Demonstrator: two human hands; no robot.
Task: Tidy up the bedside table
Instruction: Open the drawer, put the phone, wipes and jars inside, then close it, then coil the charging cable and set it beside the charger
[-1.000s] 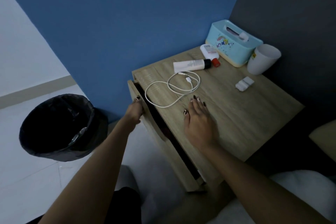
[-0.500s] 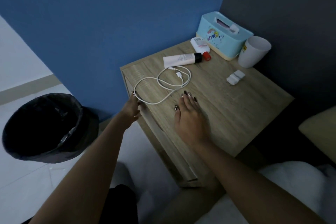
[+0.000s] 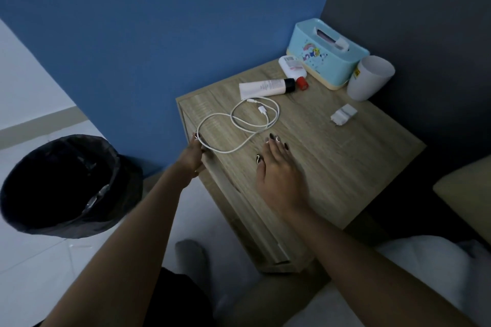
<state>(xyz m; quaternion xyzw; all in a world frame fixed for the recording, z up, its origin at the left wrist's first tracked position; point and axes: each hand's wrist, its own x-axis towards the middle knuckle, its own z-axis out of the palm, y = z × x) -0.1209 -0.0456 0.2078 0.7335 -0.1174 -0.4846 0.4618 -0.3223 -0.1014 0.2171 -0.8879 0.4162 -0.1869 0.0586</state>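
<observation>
The wooden bedside table [image 3: 345,164] stands in the corner with its drawer front [image 3: 239,210] pushed in flush. My left hand [image 3: 192,156] grips the drawer front's upper left corner, thumb by the cable. My right hand [image 3: 279,170] lies flat on the tabletop, fingers spread, holding nothing. A loose white charging cable [image 3: 239,125] coils just beyond both hands. Behind it lie a cream tube with a black cap [image 3: 263,87] and a white bottle with a red cap [image 3: 291,66]. A small white plug-like piece [image 3: 344,114] rests to the right.
A light-blue tissue box [image 3: 326,56] and a white cup [image 3: 369,79] stand at the table's back corner against the dark wall. A black-lined bin [image 3: 66,183] sits on the floor to the left. White bedding [image 3: 425,273] and a yellowish cushion [image 3: 467,194] lie to the right.
The drawer was open a second ago; my left hand has pushed it in until it sits flush. My right hand has stayed flat on the tabletop.
</observation>
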